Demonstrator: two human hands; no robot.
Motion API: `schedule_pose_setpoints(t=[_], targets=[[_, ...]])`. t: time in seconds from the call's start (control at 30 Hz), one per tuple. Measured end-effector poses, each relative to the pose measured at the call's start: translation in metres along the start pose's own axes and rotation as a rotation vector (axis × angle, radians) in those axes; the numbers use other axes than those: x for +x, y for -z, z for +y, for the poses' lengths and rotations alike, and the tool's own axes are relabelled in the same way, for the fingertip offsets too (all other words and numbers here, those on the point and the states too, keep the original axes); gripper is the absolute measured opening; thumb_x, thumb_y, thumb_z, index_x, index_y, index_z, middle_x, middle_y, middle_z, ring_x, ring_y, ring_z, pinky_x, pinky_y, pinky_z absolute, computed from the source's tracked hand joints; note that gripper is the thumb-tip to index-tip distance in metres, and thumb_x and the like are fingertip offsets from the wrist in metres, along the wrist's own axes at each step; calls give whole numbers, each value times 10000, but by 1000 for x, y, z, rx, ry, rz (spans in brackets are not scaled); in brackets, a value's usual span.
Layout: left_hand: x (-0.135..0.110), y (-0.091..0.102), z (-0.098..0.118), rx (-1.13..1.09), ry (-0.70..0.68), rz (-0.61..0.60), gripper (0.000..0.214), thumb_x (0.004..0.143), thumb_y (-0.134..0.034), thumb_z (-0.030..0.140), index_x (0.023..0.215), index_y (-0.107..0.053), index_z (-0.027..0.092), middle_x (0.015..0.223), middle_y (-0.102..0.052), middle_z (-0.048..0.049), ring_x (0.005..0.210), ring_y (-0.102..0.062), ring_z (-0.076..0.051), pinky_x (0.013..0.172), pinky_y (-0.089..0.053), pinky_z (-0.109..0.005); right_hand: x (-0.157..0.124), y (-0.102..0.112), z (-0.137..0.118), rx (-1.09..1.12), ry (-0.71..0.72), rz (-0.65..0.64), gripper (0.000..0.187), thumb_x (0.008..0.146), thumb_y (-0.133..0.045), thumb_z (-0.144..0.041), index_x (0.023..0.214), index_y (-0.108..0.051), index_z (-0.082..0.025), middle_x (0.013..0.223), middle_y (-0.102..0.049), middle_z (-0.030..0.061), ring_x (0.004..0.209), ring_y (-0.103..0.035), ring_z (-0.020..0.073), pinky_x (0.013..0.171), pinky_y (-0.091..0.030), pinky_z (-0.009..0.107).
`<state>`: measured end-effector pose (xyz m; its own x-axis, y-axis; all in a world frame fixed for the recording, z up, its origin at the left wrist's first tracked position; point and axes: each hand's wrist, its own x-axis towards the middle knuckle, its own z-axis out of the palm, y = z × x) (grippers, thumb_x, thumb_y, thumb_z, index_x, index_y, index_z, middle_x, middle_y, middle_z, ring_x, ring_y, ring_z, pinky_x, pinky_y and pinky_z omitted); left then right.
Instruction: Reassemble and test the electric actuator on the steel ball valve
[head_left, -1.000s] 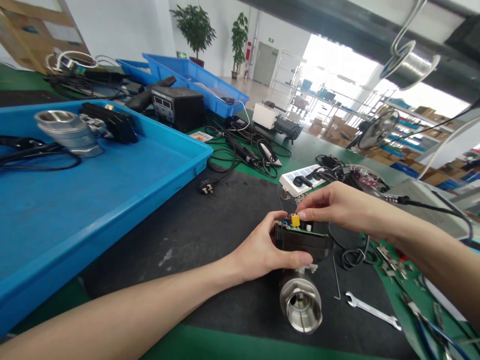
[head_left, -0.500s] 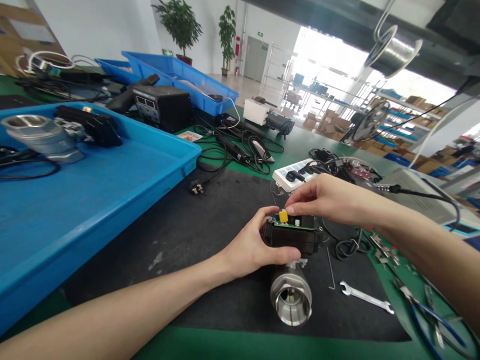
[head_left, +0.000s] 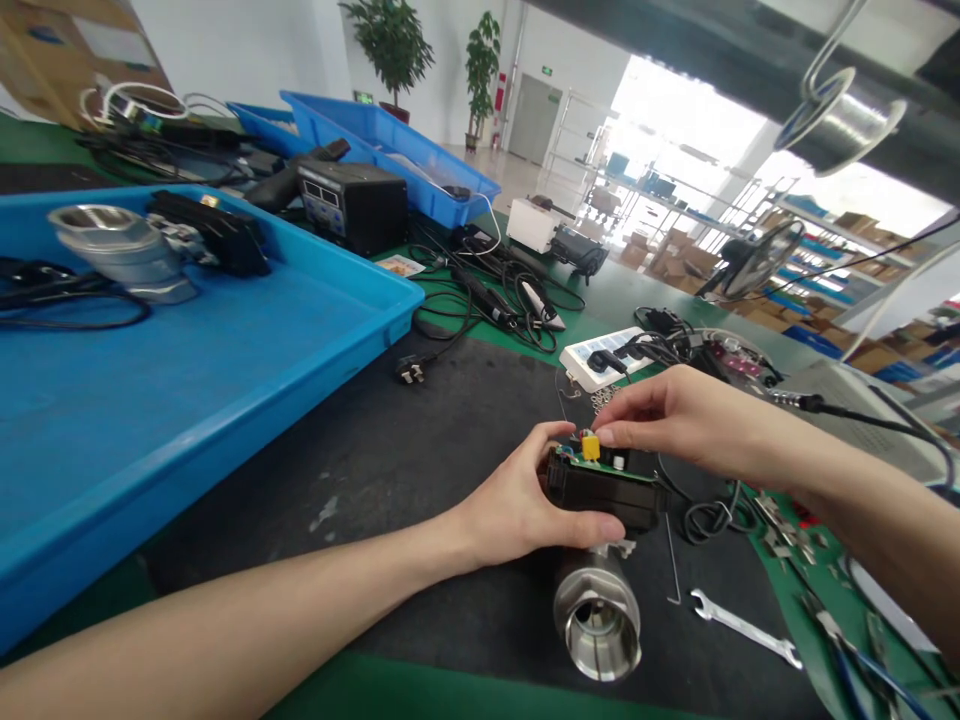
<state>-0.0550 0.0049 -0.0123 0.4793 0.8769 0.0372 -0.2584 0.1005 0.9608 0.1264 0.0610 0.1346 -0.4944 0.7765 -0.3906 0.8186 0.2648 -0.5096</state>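
My left hand (head_left: 517, 500) wraps round the left side of a black actuator housing (head_left: 607, 497), thumb along its front. The housing is uncovered on top and shows the edge of a green circuit board with a yellow block-shaped component (head_left: 591, 447) standing on it. Below the housing sits a metal ball valve (head_left: 598, 615), its threaded round opening facing me. My right hand (head_left: 652, 410) comes in from the right with thumb and fingers pinched together at the yellow component's upper right edge. What lies between those fingertips is hidden.
On the dark mat (head_left: 360, 560) lie an open-ended wrench (head_left: 746, 628) and a hex key (head_left: 673, 560). A blue tray (head_left: 300, 370) with another valve (head_left: 124, 250) stands left. Behind are a power strip (head_left: 607, 357) and cables; pliers (head_left: 832, 630) lie right, a solder spool (head_left: 840, 120) hangs above.
The whole view has shifted, so the bench and hands appear farther right, with the near things slightly lower. Both hands keep nearly the same hold at the housing and the yellow component.
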Motion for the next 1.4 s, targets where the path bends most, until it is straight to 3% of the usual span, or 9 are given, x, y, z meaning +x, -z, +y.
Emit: schedule_pose_setpoints(t=[0.83, 1.4], targets=[[0, -1, -4, -9, -7, 0, 906, 663, -935, 358, 1393, -421, 203, 1274, -669, -109, 1172, -645, -303, 1009, -506, -441, 1, 0, 7, -8, 1, 13, 342, 865, -655, -588, 957, -800, -292, 937, -800, -20, 916, -700, 253, 782, -514, 360], [1, -2, -4, -15, -7, 5, 905, 655, -941, 365, 1383, -429, 200, 1288, -660, -105, 1194, -635, -305, 1035, -497, -449, 1, 0, 8, 14, 6, -8, 253, 880, -659, -498, 951, -791, -294, 944, -799, -35, 925, -707, 247, 801, -519, 357]])
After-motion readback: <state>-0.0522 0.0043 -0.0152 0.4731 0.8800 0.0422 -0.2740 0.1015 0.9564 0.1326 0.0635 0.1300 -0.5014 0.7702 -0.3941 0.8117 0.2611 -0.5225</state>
